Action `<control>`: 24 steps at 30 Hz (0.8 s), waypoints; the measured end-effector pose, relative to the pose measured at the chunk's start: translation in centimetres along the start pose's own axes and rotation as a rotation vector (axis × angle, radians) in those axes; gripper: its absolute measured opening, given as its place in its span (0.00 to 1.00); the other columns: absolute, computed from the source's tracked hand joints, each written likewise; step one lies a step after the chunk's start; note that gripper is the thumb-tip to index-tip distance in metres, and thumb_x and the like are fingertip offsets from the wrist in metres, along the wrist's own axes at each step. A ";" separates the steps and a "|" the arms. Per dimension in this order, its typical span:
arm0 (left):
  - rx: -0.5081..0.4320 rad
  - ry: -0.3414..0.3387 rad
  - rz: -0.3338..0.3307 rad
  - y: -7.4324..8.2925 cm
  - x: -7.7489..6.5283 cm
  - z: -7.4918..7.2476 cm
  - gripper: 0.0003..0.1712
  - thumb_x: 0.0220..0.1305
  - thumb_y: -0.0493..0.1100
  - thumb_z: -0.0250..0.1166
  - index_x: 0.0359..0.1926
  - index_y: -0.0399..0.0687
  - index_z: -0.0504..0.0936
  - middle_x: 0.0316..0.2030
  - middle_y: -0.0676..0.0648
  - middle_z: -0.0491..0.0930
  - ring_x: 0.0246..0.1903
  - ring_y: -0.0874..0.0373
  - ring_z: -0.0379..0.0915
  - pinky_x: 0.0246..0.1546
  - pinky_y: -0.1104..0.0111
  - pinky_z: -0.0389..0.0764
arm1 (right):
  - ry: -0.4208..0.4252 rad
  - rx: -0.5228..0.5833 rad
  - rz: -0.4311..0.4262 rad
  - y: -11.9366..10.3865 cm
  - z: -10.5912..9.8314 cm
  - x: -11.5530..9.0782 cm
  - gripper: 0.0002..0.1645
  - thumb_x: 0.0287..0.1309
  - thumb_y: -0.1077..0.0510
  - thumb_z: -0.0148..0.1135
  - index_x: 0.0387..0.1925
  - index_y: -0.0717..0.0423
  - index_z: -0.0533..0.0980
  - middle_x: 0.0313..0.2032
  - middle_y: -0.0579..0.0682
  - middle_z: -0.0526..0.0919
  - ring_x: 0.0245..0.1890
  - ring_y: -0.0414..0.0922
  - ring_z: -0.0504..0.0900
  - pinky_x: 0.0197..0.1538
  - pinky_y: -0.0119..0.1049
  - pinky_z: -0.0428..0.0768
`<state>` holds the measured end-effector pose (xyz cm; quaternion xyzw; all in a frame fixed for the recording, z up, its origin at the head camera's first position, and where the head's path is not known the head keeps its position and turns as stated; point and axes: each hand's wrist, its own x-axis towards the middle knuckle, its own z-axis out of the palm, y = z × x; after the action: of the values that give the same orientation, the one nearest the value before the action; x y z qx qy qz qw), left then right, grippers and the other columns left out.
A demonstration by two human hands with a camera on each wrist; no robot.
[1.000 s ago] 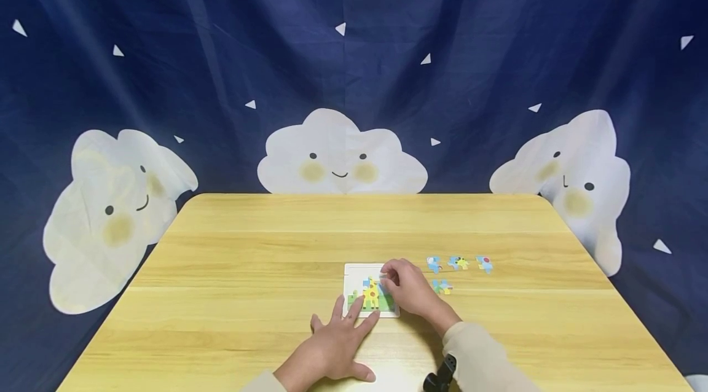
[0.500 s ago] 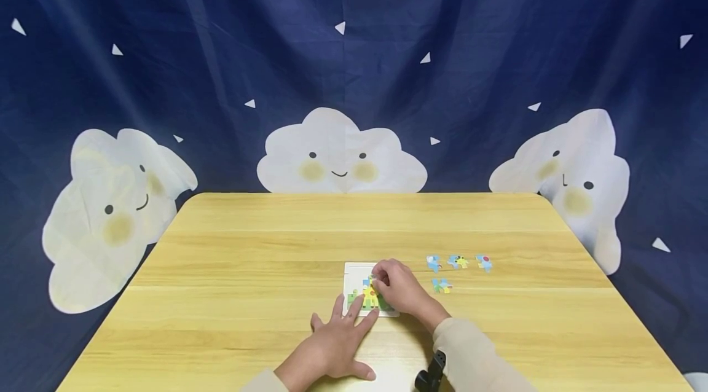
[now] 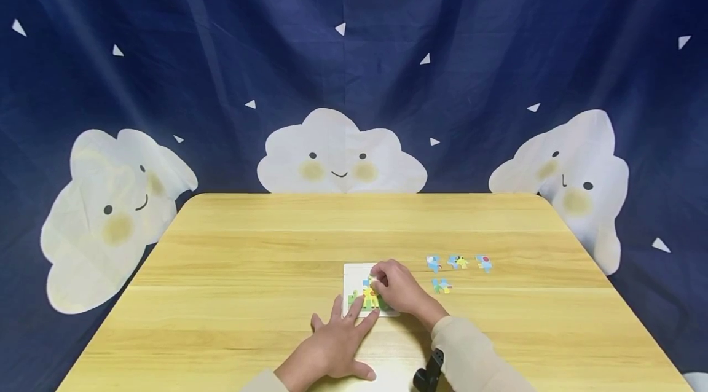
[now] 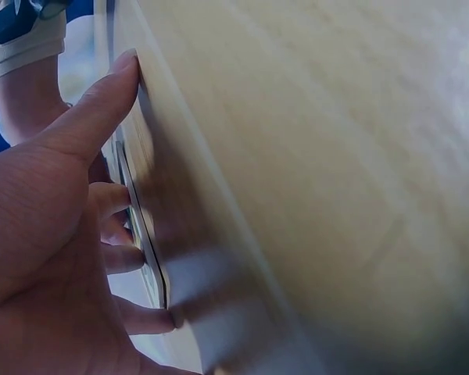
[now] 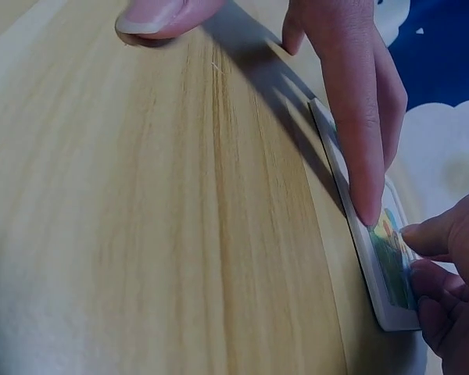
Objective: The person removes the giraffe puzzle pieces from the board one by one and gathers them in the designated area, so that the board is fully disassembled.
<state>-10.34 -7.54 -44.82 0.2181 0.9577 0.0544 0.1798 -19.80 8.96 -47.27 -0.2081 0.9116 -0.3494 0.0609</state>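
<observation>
A white puzzle board (image 3: 351,271) lies on the table, its lower part filled with pieces showing a yellow giraffe (image 3: 367,297) on green. Spread flat, my left hand (image 3: 337,346) rests its fingertips on the board's near left edge and corner; the left wrist view shows its fingers over the board rim (image 4: 147,234). Over the board's right half, my right hand (image 3: 402,287) has thumb and forefinger bent together, pinching a small puzzle piece mostly hidden by the fingertips. In the right wrist view, these fingertips touch the filled picture (image 5: 391,242) near a left finger (image 5: 358,156).
Several loose puzzle pieces lie right of the board: a blue and white one (image 3: 433,263), a blue and yellow one (image 3: 458,262), one with a red spot (image 3: 483,263), and a green and blue one (image 3: 442,286). The wooden table (image 3: 249,244) meets a dark blue curtain (image 3: 221,72).
My right hand has moved left over the board, from its right edge to beside the giraffe, and then stayed nearly still. The left hand and loose pieces have not moved.
</observation>
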 end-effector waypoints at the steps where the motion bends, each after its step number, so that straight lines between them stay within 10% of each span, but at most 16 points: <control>1: 0.003 0.000 0.001 0.0 0.0 0.0 0.57 0.41 0.77 0.62 0.72 0.69 0.54 0.73 0.46 0.48 0.68 0.31 0.45 0.43 0.27 0.63 | -0.004 0.001 -0.001 -0.1 0.0 0.0 0.09 0.58 0.63 0.60 0.42 0.60 0.78 0.32 0.46 0.74 0.32 0.40 0.71 0.37 0.33 0.73; 24: 0.015 0.011 0.016 0.0 -0.1 -0.1 0.56 0.40 0.77 0.61 0.72 0.68 0.54 0.73 0.46 0.48 0.67 0.31 0.46 0.42 0.27 0.64 | -0.002 -0.021 -0.007 -0.2 0.3 -0.2 0.10 0.58 0.62 0.61 0.43 0.57 0.76 0.35 0.48 0.72 0.36 0.42 0.71 0.41 0.40 0.74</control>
<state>-10.28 -7.62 -44.64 0.2267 0.9573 0.0497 0.1724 -19.46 8.73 -47.38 -0.2122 0.9144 -0.3399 0.0582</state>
